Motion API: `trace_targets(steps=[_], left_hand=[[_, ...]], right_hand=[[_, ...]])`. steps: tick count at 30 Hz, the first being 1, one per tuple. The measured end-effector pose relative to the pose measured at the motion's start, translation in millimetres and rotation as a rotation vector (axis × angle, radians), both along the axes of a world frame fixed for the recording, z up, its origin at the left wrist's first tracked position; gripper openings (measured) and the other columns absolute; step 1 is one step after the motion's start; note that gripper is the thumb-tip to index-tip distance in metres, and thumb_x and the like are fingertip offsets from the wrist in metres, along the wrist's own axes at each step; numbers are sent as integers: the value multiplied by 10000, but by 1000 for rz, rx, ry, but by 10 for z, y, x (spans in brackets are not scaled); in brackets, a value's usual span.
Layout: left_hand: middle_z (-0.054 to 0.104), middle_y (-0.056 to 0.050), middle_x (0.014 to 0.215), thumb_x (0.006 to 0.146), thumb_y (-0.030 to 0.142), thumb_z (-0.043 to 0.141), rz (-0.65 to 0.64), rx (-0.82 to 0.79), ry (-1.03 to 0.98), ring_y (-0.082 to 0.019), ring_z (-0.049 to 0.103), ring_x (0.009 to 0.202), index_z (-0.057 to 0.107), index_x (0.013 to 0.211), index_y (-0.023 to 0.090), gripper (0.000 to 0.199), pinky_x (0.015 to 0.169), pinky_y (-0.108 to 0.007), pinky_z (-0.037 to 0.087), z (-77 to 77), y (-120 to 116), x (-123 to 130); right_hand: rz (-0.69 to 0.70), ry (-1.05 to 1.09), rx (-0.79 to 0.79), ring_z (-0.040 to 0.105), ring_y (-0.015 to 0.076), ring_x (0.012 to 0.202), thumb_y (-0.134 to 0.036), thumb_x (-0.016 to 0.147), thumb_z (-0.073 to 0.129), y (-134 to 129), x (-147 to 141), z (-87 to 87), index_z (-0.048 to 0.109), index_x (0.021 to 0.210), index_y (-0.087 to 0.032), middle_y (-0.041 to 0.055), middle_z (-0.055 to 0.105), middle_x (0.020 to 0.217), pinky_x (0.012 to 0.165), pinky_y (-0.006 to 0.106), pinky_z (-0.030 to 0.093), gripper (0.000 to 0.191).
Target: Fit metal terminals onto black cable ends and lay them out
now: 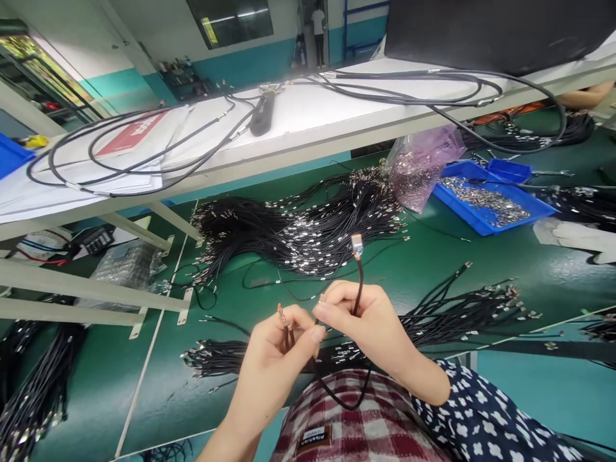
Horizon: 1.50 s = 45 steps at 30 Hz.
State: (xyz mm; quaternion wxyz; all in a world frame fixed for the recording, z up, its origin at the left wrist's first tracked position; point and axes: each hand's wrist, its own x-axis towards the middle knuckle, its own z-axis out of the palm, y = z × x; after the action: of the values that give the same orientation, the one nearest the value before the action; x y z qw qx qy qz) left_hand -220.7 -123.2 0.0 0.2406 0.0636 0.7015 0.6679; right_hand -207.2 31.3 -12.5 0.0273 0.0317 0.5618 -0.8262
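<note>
A black cable (350, 407) runs between my hands and hangs in a loop in front of the checked apron. My left hand (276, 350) is closed on it, with a copper-coloured end (282, 314) sticking up past the fingers. My right hand (368, 324) pinches the cable close to the left fingertips. Above the right hand rises another stretch of cable, tipped with a metal terminal (357, 246) with orange on it. Under and beside my hands lies a bundle of black cables (455, 314) with metal ends. Farther back lies a larger cable pile (298, 224) with silvery labels or sleeves.
A white shelf (308, 131) crosses above the green table (163, 378), carrying coiled cables and a black-handled tool (263, 114). At the right are a blue tray (486, 196) of small metal parts, a pinkish plastic bag (419, 168) and a white glove (572, 237). More cables (38, 398) lie left.
</note>
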Motion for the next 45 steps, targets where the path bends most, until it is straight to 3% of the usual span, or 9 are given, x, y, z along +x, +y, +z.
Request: trace_targets(steps=[7,15,20,23,25,35,37,41,45], left_hand=[[420,54,563,834,410,664,29,4,-18,-65,301,510,525,672,162,327,471,-199,233,-15,8,11],[459,28,614,823,380,685,-37,32,-1,-77,345,544,574,681,154,289,481,-202,260,-38,-10,0],[499,14,639,830,338,681,-23,49,47,-80,370,550,616,717,151,229,481,-200,286,-37,-1,13],[540,28,652,826,253,684,96,13,161,-86,431,558,646,889,196,94,507,-195,346,-19,41,76],[576,38,684,829,190,672,158,-12,281,-95,488,579,630,1049,257,233,541,-200,391,-30,49,111],[678,-14,899,850,44,592,-62,-253,759,-139,586,721,620,1227,316,465,656,-247,462,-173,-63,66],[668,-8,864,859,60,590,-39,-219,726,-129,575,693,639,1194,305,417,643,-240,458,-161,-51,57],[635,-5,755,860,169,635,188,-129,483,-124,563,640,685,1048,226,203,585,-227,438,-98,-28,-1],[620,-4,744,840,230,671,276,-38,352,-115,550,621,665,1027,202,189,526,-207,415,-46,-11,-65]], right_hand=[[133,35,26,469,106,633,-384,853,659,143,-11,-11,668,787,-154,16,599,753,565,243,355,240],[192,-122,-100,240,44,459,-406,835,649,185,-98,48,540,626,-142,-42,507,574,443,232,154,354],[226,-176,-176,213,39,450,-405,827,645,193,-85,44,517,622,-143,-51,475,557,439,237,113,356],[191,-174,-141,236,42,455,-416,825,655,193,-76,38,518,622,-147,-37,511,579,437,236,121,364],[177,-175,-123,248,44,456,-427,824,659,187,-73,31,526,625,-147,-34,520,584,436,233,131,368],[159,-161,-104,220,38,450,-444,840,653,169,-82,-32,512,642,-148,-55,451,566,430,228,121,383],[156,-137,-96,218,40,458,-457,851,644,168,-69,-57,529,698,-147,-51,460,602,435,230,126,364],[156,-23,-138,237,48,491,-529,917,533,160,-16,-134,528,916,-179,-33,471,777,463,237,145,350],[135,34,-136,237,57,515,-506,994,384,141,39,-190,466,892,-188,-21,459,825,495,258,154,344]])
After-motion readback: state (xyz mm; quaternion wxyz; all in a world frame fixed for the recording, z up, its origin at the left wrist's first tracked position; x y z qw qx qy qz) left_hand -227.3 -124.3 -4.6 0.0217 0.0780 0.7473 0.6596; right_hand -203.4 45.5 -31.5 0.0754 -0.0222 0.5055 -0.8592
